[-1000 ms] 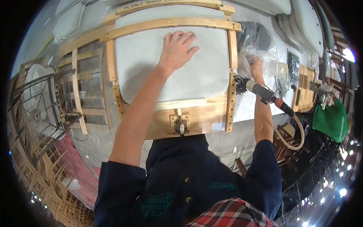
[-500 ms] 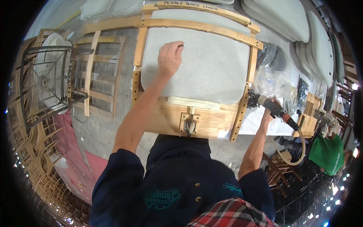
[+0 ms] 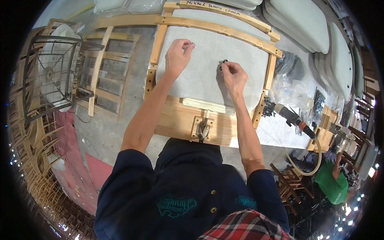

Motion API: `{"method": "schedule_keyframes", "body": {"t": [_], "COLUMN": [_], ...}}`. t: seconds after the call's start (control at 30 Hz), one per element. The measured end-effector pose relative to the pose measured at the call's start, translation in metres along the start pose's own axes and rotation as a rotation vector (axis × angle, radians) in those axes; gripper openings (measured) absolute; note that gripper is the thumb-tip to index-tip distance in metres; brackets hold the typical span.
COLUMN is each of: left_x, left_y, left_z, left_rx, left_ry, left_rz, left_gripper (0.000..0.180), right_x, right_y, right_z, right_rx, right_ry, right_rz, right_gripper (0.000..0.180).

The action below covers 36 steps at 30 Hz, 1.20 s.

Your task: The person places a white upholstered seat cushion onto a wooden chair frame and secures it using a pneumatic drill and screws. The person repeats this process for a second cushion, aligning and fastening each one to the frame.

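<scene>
A pale grey fabric-covered seat panel lies in a wooden frame jig. Over its left part is my left hand, fingers curled to a pinch; a tiny thing at the fingertips is too small to name. My right hand pinches small black pieces just above the panel's right half. A power driver with a hose lies to the right of the jig, held by neither hand. Beside its tip is a pile of small black pieces.
A metal toggle clamp and a pale padded bar sit at the jig's near side. Plastic bags and stacked grey panels are to the right. A black wire rack stands left. A person in green is at far right.
My right hand has left the driver and come over the panel with small black pieces in its fingers. My left hand stays above the panel's left part. The person in green has shifted.
</scene>
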<state>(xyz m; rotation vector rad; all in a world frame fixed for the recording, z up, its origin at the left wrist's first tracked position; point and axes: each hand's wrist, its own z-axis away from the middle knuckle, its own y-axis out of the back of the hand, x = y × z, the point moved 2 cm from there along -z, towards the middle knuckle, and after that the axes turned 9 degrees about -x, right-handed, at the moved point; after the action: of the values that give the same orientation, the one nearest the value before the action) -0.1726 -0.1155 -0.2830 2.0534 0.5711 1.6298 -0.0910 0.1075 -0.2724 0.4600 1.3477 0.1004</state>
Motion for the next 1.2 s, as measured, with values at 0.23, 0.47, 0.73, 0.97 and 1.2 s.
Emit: {"method": "schedule_keyframes", "body": {"t": [0.23, 0.47, 0.73, 0.97, 1.2], "left_x": [-0.009, -0.002, -0.024, -0.032, -0.056], "left_y": [0.007, 0.011, 0.02, 0.024, 0.022], "left_z": [-0.009, -0.009, -0.04, -0.062, -0.084], "left_rx": [-0.098, -0.323, -0.001, 0.182, 0.041], "left_ry": [0.076, 0.146, 0.083, -0.032, -0.089], "left_rz": [-0.005, -0.123, -0.327, -0.497, -0.548], "left_gripper": [0.023, 0.019, 0.039, 0.074, 0.067], "right_x": [-0.007, -0.013, -0.021, -0.008, -0.009], "right_y": [0.021, 0.025, -0.01, -0.018, -0.008], "right_z": [-0.006, -0.048, -0.102, -0.127, -0.131], "right_rx": [-0.219, -0.37, -0.065, 0.137, 0.01], "right_ry": [-0.025, 0.267, 0.594, 0.572, 0.441], "right_rz": [0.095, 0.319, 0.511, 0.486, 0.368], "right_gripper": [0.025, 0.018, 0.007, 0.015, 0.019]}}
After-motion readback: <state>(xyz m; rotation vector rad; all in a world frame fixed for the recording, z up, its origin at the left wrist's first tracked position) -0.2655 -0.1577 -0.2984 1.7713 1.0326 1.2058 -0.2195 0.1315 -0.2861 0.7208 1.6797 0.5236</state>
